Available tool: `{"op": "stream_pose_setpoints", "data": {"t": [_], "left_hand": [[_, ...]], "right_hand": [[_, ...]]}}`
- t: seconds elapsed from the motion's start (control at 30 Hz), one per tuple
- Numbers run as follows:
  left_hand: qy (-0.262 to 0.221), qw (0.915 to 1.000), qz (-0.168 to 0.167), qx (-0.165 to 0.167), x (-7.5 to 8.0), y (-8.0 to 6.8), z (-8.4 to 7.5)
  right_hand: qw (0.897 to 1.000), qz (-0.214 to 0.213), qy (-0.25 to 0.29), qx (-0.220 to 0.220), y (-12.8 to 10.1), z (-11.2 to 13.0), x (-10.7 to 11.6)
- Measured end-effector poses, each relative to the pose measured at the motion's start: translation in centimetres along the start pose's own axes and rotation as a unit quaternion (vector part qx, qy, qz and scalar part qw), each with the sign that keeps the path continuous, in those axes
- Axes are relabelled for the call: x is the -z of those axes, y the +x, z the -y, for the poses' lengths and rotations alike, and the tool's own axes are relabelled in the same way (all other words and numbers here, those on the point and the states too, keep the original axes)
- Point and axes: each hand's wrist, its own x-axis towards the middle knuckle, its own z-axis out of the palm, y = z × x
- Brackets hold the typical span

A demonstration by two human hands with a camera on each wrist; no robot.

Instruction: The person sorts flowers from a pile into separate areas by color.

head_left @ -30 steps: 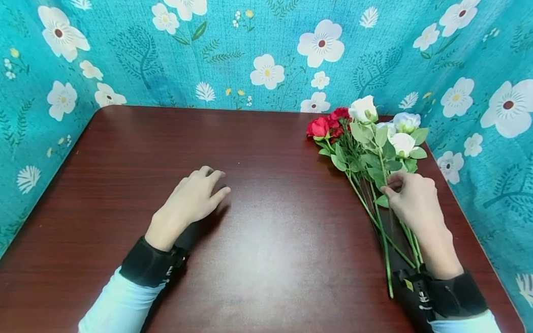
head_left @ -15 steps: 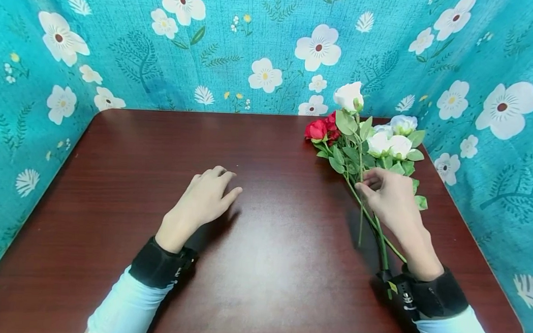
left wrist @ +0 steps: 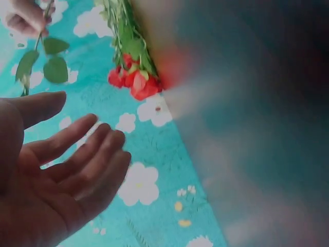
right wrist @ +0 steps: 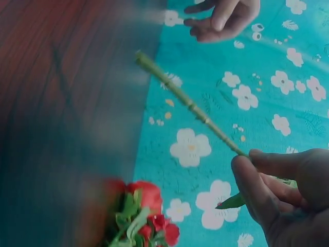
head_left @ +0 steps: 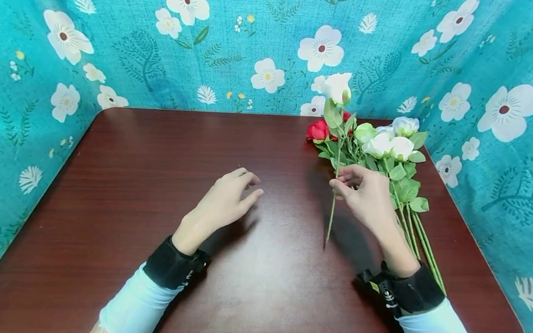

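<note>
My right hand (head_left: pixel 361 192) pinches the green stem (head_left: pixel 332 211) of a single white rose (head_left: pixel 337 87), holding it upright above the brown table (head_left: pixel 158 144); the stem (right wrist: pixel 190 105) shows in the right wrist view, gripped between thumb and fingers (right wrist: pixel 262 190). My left hand (head_left: pixel 228 200) hovers open, fingers relaxed, in the middle of the table, left of the stem; its palm and fingers (left wrist: pixel 77 164) fill the left wrist view. The rest of the bunch, red roses (head_left: pixel 319 130) and white roses (head_left: pixel 391 143) with green leaves, lies on the table to the right of my right hand.
Teal floral cloth (head_left: pixel 264 49) walls the table at the back and both sides. The loose stems (head_left: pixel 422 242) of the bunch run toward the table's right front corner beside my right wrist band (head_left: pixel 405 292).
My right hand has lifted one white rose out of the bunch and carried it left and upright. My left hand has slid right toward it and risen slightly.
</note>
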Motion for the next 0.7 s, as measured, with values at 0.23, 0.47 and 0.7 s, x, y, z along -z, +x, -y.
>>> {"op": "stream_pose_setpoints", "data": {"t": [0.23,0.47,0.7], "left_hand": [[-0.073,0.9935,-0.018,-0.085,-2.1,0.0,-1.2],[-0.167,0.9824,-0.002,-0.085,-3.1,0.1,-2.0],[-0.204,0.9757,0.009,-0.079,-3.5,0.1,-2.4]], "right_hand": [[0.995,0.029,0.094,-0.021,0.0,1.0,-1.8],[0.988,0.054,0.142,-0.034,-0.2,1.7,-3.5],[0.982,0.062,0.178,-0.027,0.0,2.3,-4.4]]}}
